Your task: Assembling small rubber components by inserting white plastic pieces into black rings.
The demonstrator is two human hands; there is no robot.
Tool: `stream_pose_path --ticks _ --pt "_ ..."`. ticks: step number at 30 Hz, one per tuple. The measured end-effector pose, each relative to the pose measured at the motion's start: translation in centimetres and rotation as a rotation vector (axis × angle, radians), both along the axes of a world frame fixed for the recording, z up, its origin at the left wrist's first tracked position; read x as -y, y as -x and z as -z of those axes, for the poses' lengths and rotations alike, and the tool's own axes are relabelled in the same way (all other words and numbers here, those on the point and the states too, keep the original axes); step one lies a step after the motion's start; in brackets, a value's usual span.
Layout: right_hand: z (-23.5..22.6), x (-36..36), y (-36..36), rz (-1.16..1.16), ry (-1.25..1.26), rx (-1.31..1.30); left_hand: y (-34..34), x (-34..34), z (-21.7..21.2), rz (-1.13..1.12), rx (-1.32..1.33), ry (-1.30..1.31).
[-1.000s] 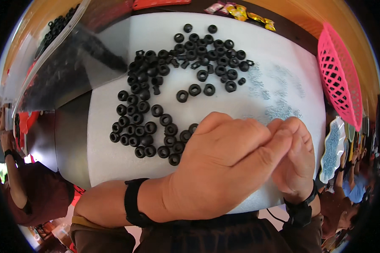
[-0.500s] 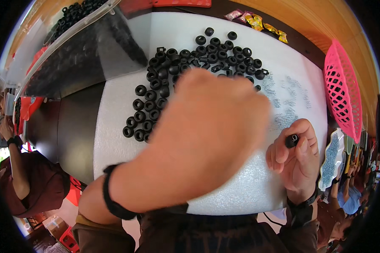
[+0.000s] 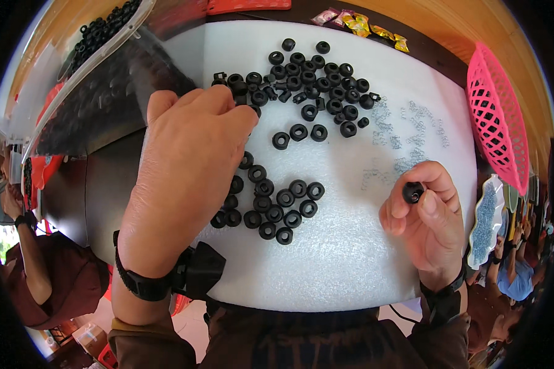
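Note:
My right hand point(image 3: 429, 224) is raised over the right side of the white foam board point(image 3: 345, 270). Its thumb and fingers pinch a small round black piece point(image 3: 413, 192), with a shiny bit showing in its opening. Farther left, my left hand point(image 3: 188, 157) reaches across the upper left of the board, knuckles up and fingers curled downward. Its fingertips are hidden, so whatever they hold does not show. Around those fingers lie black ring-shaped parts point(image 3: 254, 78), some covered by the hand. A looser group of black rings point(image 3: 274, 213) lies right of my left wrist.
Small metal springs point(image 3: 412, 163) lie scattered beyond my right hand. A clear bin point(image 3: 104, 92) with black parts stands at the upper left. On the right are a pink lattice basket point(image 3: 497, 123) and a white tray point(image 3: 494, 184) of springs. Wrapped sweets point(image 3: 357, 24) lie behind the board.
My left hand has swung left from mid-board to the upper-left black parts, uncovering rings in the middle. My right hand stays nearly in place; the piece in its fingers now looks rounder.

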State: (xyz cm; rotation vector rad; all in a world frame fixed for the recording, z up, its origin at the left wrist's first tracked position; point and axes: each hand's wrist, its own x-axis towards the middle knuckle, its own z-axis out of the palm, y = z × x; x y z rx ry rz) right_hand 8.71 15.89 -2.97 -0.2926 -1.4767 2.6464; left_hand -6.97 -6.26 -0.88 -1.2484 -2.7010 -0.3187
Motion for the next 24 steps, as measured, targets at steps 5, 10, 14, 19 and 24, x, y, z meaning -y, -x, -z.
stream_pose_path --ticks 5,10,14,19,24 --pt "-0.3 0.0 0.1 -0.059 0.026 0.002 0.0 -0.2 0.1 -0.012 -0.026 0.023" --pt "-0.7 -0.3 -0.2 -0.134 0.030 0.054 -0.8 -0.9 -0.8 0.071 0.122 -0.195" --pt "-0.7 -0.6 -0.3 -0.149 0.060 0.038 -3.0 -2.5 -1.2 0.120 0.957 -0.715" --pt "-1.0 -0.6 -0.4 -0.227 0.096 0.001 -5.0 -3.8 -1.7 0.072 1.273 -0.767" --pt "-1.0 -0.7 -0.6 -0.231 0.125 -0.009 -5.4 -4.2 -1.2 0.142 1.222 -0.755"
